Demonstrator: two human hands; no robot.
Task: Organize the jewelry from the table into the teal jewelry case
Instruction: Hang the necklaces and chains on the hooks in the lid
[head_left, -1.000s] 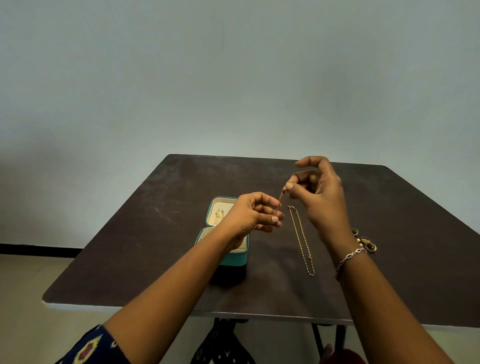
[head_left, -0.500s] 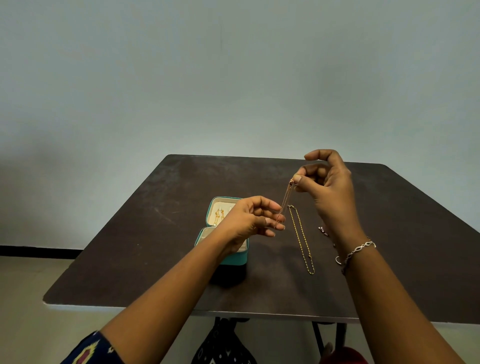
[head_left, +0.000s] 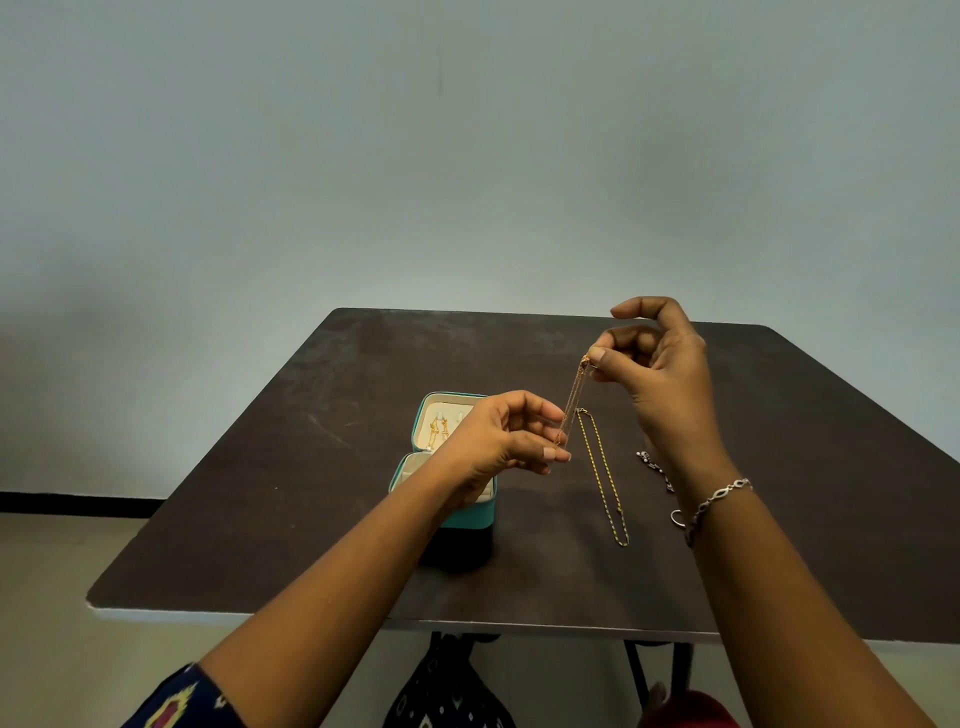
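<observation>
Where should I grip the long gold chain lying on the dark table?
Pinch the long gold chain at its near end, from above on the near side. It lies flat as a narrow doubled strip on the dark table, so fingertips suit. Its far end sits close under the thin chain held by the left hand and the right hand.
</observation>
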